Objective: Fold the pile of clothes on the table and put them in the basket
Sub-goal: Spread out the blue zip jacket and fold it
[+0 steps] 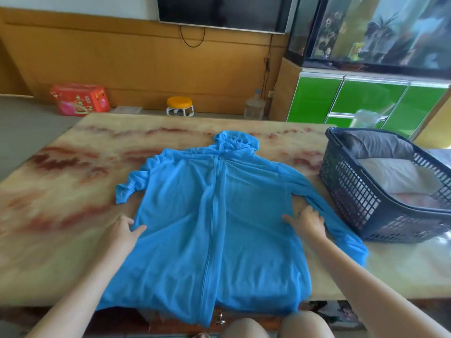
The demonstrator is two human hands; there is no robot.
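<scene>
A thin blue zip-up hooded jacket (pixel 214 223) lies spread face up on the marbled table (pixel 73 181), hood away from me, hem hanging over the near edge. My left hand (pixel 122 234) rests at the jacket's left side edge, thumb on the cloth. At the right side edge, where the right sleeve runs down, my right hand (pixel 306 222) presses on the fabric with fingers spread. The left sleeve is bunched up near the shoulder. A dark plastic basket (pixel 351 191) stands at the table's right, with folded grey and white clothes in it.
Beyond the table stand a red box (pixel 79 100), a small yellow-topped stool (pixel 180 106) and a water jug (pixel 254 106) by the wooden wall. A green cabinet (pixel 366 101) with a fish tank on it is at the back right. My knees show under the near edge.
</scene>
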